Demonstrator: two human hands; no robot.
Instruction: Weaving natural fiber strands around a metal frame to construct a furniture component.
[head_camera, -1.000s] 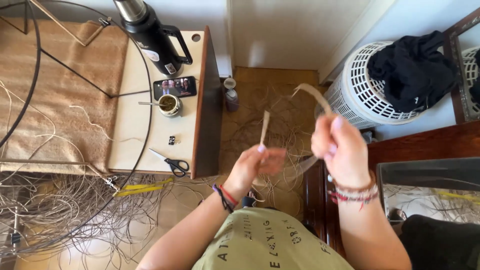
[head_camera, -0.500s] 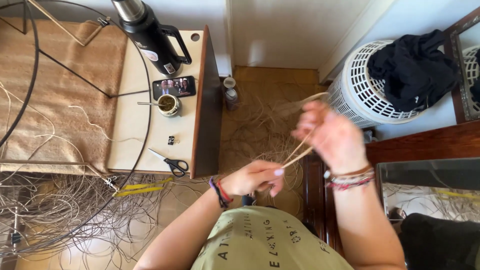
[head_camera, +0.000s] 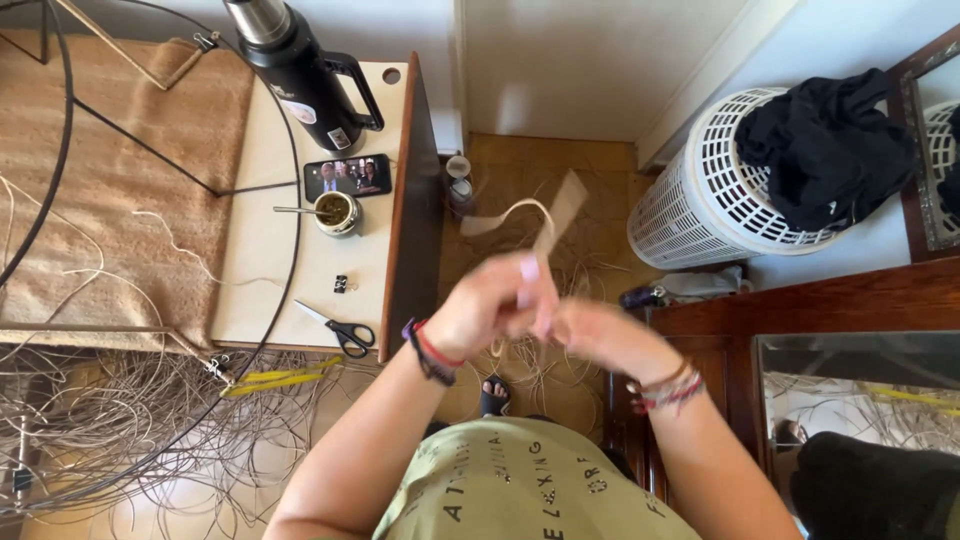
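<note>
My left hand (head_camera: 478, 312) and my right hand (head_camera: 598, 335) are close together in front of my chest, both closed on a flat tan fibre strip (head_camera: 548, 222). The strip rises from between my fingers and curls over to the left in a loop above my hands. Motion blur hides the exact finger positions. More loose fibre strands (head_camera: 130, 430) lie in a tangle on the floor at the lower left and under my hands.
A low table (head_camera: 262, 262) at left carries a black thermos (head_camera: 300, 75), a phone (head_camera: 347, 176), a small cup with a straw (head_camera: 338, 212) and scissors (head_camera: 340, 330). A round wire frame (head_camera: 296, 180) overlaps it. A white laundry basket (head_camera: 715, 190) stands at right, dark wooden furniture (head_camera: 800, 300) beside me.
My hands have come together from apart. The strip, held slanted between them before, now stands up and loops over to the left above my fingers.
</note>
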